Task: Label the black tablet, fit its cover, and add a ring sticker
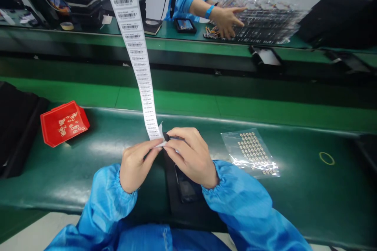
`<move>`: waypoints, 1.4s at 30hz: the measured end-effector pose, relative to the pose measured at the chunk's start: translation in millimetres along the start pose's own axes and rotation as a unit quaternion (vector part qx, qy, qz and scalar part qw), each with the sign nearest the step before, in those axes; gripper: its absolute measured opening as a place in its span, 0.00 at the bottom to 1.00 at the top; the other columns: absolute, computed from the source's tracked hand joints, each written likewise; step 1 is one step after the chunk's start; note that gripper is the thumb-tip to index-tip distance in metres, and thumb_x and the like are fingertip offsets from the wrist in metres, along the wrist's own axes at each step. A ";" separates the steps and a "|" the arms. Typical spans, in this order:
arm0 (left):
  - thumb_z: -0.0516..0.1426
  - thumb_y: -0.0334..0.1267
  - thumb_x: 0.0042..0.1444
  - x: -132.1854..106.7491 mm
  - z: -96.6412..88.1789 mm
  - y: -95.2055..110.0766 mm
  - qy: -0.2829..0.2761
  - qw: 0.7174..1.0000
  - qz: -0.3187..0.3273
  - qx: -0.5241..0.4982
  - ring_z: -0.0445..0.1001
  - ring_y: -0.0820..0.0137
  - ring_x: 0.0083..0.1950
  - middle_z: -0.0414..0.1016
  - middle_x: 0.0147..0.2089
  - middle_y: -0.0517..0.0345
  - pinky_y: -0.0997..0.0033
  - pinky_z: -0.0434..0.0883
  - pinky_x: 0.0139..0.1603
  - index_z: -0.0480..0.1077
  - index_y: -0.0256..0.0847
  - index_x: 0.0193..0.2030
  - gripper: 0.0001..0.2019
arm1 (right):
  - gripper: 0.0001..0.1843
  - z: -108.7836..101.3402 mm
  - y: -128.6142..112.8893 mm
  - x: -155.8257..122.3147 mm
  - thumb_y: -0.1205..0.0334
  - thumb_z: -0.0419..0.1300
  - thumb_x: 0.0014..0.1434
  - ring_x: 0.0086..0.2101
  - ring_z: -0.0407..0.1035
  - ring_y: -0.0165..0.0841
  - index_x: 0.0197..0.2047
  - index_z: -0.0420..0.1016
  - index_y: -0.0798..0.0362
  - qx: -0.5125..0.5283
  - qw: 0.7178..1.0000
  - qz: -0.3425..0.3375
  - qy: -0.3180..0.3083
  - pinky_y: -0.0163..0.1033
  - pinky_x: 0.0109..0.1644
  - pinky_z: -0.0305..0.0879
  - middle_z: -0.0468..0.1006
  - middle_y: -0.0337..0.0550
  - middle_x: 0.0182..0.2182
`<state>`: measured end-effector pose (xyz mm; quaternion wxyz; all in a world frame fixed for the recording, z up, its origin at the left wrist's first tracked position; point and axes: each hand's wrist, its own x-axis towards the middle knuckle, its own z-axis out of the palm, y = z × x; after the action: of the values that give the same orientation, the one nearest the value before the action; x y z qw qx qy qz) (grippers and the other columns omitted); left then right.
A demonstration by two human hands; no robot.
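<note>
Pinched between thumb and forefinger of the left hand (pixel 136 168) is the bottom end of a long label strip (pixel 138 60), while the right hand (pixel 191 157) closes its fingertips on the same end just beside it, seemingly lifting one small barcode label off the backing. Both hands meet at lower centre of the frame, above a dark flat device (pixel 184 188) lying on the green bench mat (pixel 100 157).

The strip rises from the fingers to the top of the frame, left of centre. To peel cleanly, the left hand would likely do best holding the backing taut and steady while the right draws the label off at a shallow angle, touching only its edge so the adhesive stays clean.

Left of the hands sits a red bin (pixel 63 123) holding small pale rings; to the right lies a clear bag (pixel 250 153) of ring-shaped parts, and further right a lone yellow ring (pixel 326 158). At upper centre, another person's hand (pixel 226 19) rests on clear-wrapped trays (pixel 265 19).
</note>
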<state>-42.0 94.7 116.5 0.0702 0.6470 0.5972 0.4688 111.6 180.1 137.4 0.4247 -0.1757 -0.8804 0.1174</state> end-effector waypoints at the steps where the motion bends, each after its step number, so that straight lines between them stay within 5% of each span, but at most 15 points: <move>1: 0.59 0.35 0.64 1.1 -1.3 -1.3 -0.010 1.000 -0.006 0.004 0.80 0.71 0.45 0.80 0.46 0.56 0.80 0.73 0.49 0.74 0.38 0.50 0.10 | 0.05 -1.9 -0.7 0.2 0.74 0.59 0.62 0.41 0.68 0.38 0.37 0.70 0.55 -0.013 1.000 -0.020 0.006 0.43 0.41 0.67 0.75 0.50 0.40; 4: 0.61 0.49 0.61 6.1 -9.4 -9.2 -0.059 0.997 -0.043 0.014 0.77 0.62 0.52 0.76 0.54 0.50 0.67 0.73 0.56 0.68 0.38 0.60 0.24 | 0.06 -17.4 1.8 -6.4 0.74 0.59 0.62 0.42 0.69 0.37 0.38 0.69 0.53 -0.001 1.000 -0.029 0.008 0.42 0.43 0.68 0.75 0.48 0.41; 6: 0.58 0.51 0.63 7.3 -16.3 -17.2 -0.077 0.995 -0.054 0.029 0.70 0.55 0.61 0.70 0.61 0.47 0.56 0.68 0.62 0.62 0.39 0.66 0.29 | 0.06 -36.2 8.5 -21.6 0.72 0.58 0.62 0.44 0.68 0.35 0.38 0.68 0.52 0.045 0.996 0.068 -0.026 0.41 0.46 0.68 0.73 0.46 0.43; 11: 0.59 0.38 0.61 -19.4 -22.3 -33.0 -0.018 0.983 -0.046 0.175 0.34 0.40 0.74 0.31 0.76 0.58 0.42 0.41 0.73 0.48 0.47 0.73 0.37 | 0.06 -81.2 16.9 -97.8 0.71 0.55 0.63 0.41 0.68 0.35 0.34 0.66 0.51 0.136 0.914 0.332 -0.190 0.42 0.46 0.68 0.69 0.45 0.39; 13: 0.63 0.34 0.56 -42.1 -15.4 -31.6 0.013 0.979 -0.026 0.202 0.32 0.36 0.73 0.26 0.76 0.61 0.38 0.40 0.73 0.48 0.48 0.73 0.42 | 0.07 -85.8 9.6 -129.2 0.71 0.54 0.63 0.40 0.69 0.35 0.33 0.65 0.51 0.149 0.886 0.379 -0.223 0.43 0.44 0.68 0.69 0.44 0.39; 16: 0.65 0.29 0.51 -77.3 7.6 -19.5 -0.003 0.982 0.058 0.180 0.39 0.42 0.74 0.34 0.76 0.57 0.40 0.43 0.72 0.57 0.48 0.70 0.40 | 0.06 -79.3 -6.0 -159.6 0.71 0.53 0.63 0.41 0.68 0.35 0.34 0.64 0.51 0.151 0.873 0.410 -0.216 0.44 0.46 0.68 0.69 0.45 0.39; 20: 0.60 0.31 0.58 -106.2 47.7 6.8 -0.175 0.964 0.164 0.119 0.49 0.52 0.72 0.57 0.70 0.49 0.44 0.42 0.72 0.73 0.46 0.54 0.17 | 0.07 -67.0 -17.1 -171.4 0.74 0.54 0.61 0.43 0.66 0.37 0.34 0.64 0.52 0.120 0.879 0.413 -0.205 0.45 0.47 0.67 0.68 0.45 0.40; 23: 0.57 0.33 0.62 -111.5 66.8 20.6 -0.245 0.945 0.200 0.083 0.60 0.55 0.67 0.69 0.62 0.47 0.47 0.41 0.72 0.75 0.44 0.49 0.11 | 0.08 -62.5 -16.7 -170.8 0.75 0.55 0.60 0.42 0.65 0.37 0.34 0.65 0.53 0.097 0.881 0.412 -0.211 0.45 0.47 0.67 0.68 0.46 0.40; 36: 0.55 0.37 0.63 -104.8 85.2 29.1 -0.284 0.936 0.183 0.095 0.63 0.52 0.64 0.66 0.64 0.45 0.47 0.37 0.71 0.73 0.43 0.55 0.14 | 0.07 -53.4 -16.5 -164.6 0.74 0.54 0.61 0.38 0.66 0.37 0.33 0.67 0.53 -0.005 0.891 0.383 -0.245 0.44 0.41 0.68 0.69 0.47 0.39; 42: 0.54 0.37 0.64 -109.4 80.2 18.8 -0.311 0.935 0.148 0.087 0.54 0.51 0.70 0.59 0.69 0.44 0.46 0.38 0.71 0.70 0.43 0.59 0.17 | 0.03 -64.2 -8.8 -175.3 0.70 0.57 0.62 0.40 0.68 0.42 0.39 0.69 0.53 -0.087 0.886 0.384 -0.246 0.48 0.42 0.70 0.70 0.51 0.43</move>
<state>43.4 35.4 27.4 0.1255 0.8453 0.4813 0.1951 261.6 104.1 55.9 0.0994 -0.5012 -0.8271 0.2340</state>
